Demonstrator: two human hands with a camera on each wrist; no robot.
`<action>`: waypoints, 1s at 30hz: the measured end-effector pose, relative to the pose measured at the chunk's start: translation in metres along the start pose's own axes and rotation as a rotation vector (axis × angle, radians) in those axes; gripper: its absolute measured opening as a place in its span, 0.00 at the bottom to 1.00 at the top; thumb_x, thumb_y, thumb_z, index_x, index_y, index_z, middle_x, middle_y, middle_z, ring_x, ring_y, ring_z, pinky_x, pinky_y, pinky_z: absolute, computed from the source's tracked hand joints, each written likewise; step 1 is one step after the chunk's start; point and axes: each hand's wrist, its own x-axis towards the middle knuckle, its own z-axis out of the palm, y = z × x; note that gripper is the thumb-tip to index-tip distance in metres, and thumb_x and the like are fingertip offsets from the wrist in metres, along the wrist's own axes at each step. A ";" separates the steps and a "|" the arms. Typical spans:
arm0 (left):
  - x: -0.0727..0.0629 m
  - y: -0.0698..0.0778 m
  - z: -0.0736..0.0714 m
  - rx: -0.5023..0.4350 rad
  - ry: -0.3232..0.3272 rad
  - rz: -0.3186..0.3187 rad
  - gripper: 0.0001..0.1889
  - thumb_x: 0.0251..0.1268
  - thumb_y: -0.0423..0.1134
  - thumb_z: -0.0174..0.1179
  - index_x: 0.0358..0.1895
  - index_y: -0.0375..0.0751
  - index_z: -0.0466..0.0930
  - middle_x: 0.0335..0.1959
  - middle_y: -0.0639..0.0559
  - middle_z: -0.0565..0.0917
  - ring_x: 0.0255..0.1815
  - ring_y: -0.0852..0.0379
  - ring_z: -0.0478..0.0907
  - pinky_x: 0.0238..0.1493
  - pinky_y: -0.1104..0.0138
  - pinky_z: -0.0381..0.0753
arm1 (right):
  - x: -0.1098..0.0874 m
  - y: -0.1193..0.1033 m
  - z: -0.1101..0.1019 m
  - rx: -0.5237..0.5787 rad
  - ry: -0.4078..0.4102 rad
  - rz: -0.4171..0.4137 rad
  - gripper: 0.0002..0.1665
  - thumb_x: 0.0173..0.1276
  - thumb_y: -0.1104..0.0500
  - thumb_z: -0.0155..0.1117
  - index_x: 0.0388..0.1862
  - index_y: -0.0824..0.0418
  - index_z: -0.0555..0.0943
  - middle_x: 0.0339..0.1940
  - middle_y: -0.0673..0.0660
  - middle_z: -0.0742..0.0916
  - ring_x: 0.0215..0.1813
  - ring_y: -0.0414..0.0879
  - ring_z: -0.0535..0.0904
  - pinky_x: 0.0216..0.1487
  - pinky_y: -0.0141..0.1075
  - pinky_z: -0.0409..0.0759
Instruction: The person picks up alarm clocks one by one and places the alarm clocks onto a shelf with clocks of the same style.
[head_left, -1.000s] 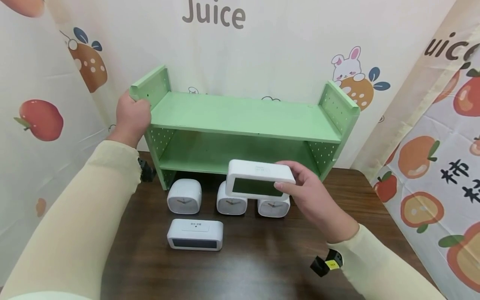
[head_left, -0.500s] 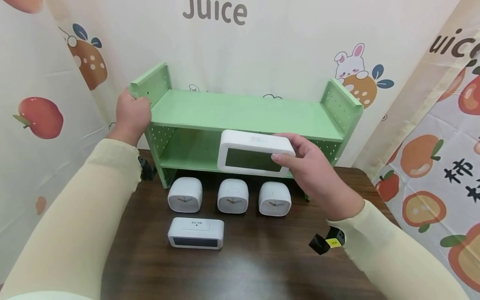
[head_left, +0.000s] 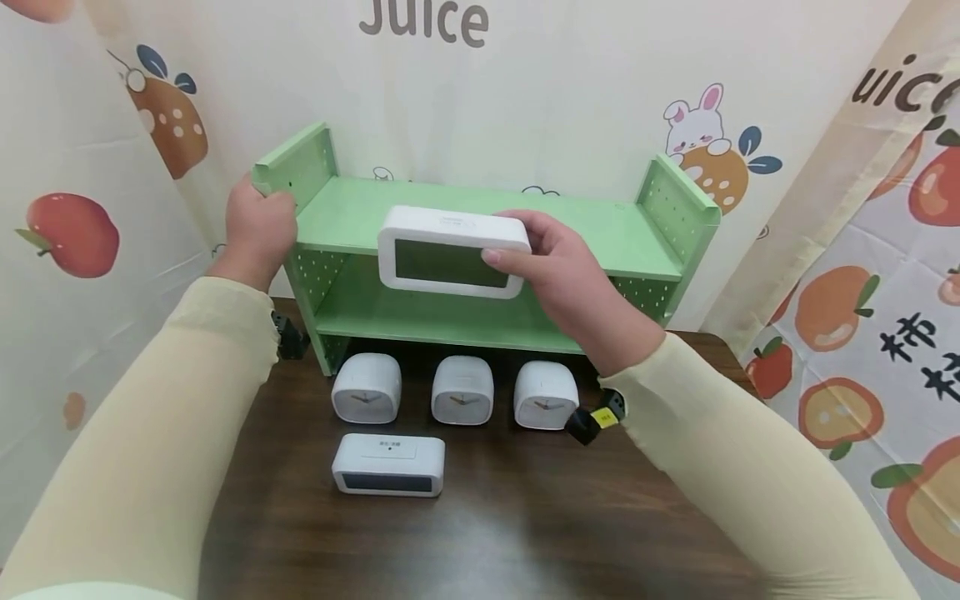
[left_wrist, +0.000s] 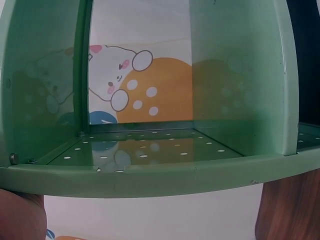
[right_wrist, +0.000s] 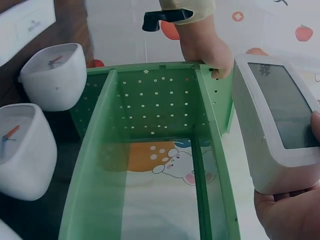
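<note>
My right hand [head_left: 558,271] grips a white digital clock [head_left: 450,223] by its right end, thumb on the dark screen and fingers behind. In the head view the clock overlaps the front of the green shelf [head_left: 480,333] near its upper board. Seen from the right wrist, the clock [right_wrist: 250,110] is beside the upper board's edge, held from below. My left hand [head_left: 260,229] grips the front edge of the shelf's left side panel. Below the shelf, three small white analog clocks [head_left: 367,388] stand in a row, and a second white digital clock [head_left: 387,467] sits in front of them.
The two-tier shelf stands at the back of a dark wood table [head_left: 480,550]. Its right side panel [head_left: 678,200] rises above the upper board. Printed fruit curtains [head_left: 570,108] hang behind and on both sides.
My right hand has lifted the digital clock upward and moved it left, from over the analog clocks to the level of the upper board. My left hand stays on the panel.
</note>
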 end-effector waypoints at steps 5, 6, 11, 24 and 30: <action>0.001 -0.004 0.004 -0.018 -0.007 0.007 0.30 0.73 0.34 0.36 0.77 0.48 0.64 0.70 0.50 0.71 0.61 0.57 0.66 0.68 0.58 0.65 | 0.013 0.001 0.006 -0.014 -0.018 0.002 0.26 0.70 0.65 0.69 0.66 0.62 0.76 0.60 0.59 0.83 0.60 0.53 0.77 0.63 0.46 0.75; 0.002 -0.004 0.004 -0.015 -0.006 0.011 0.30 0.73 0.34 0.36 0.78 0.47 0.63 0.70 0.50 0.71 0.61 0.57 0.66 0.68 0.59 0.65 | 0.016 0.001 0.007 -0.017 -0.021 0.002 0.26 0.71 0.65 0.69 0.66 0.62 0.76 0.61 0.59 0.83 0.61 0.53 0.77 0.64 0.46 0.75; 0.006 -0.003 0.002 -0.004 -0.002 0.009 0.30 0.73 0.35 0.35 0.78 0.47 0.63 0.71 0.51 0.71 0.62 0.57 0.65 0.69 0.60 0.64 | 0.032 -0.003 0.012 -0.040 -0.009 0.002 0.27 0.71 0.63 0.71 0.66 0.62 0.75 0.60 0.58 0.83 0.61 0.51 0.78 0.66 0.46 0.74; 0.008 -0.006 -0.001 -0.031 0.006 -0.002 0.27 0.72 0.34 0.38 0.72 0.47 0.68 0.63 0.53 0.74 0.55 0.60 0.67 0.61 0.62 0.67 | 0.071 -0.004 0.029 -0.087 -0.013 -0.024 0.26 0.70 0.60 0.72 0.64 0.60 0.78 0.57 0.55 0.85 0.59 0.49 0.79 0.60 0.39 0.75; 0.009 -0.004 0.000 -0.023 0.006 0.003 0.28 0.73 0.34 0.38 0.74 0.48 0.67 0.64 0.52 0.74 0.56 0.60 0.68 0.63 0.61 0.68 | 0.083 -0.007 0.039 -0.077 0.007 0.015 0.26 0.69 0.59 0.74 0.64 0.58 0.78 0.57 0.53 0.85 0.58 0.46 0.79 0.61 0.36 0.75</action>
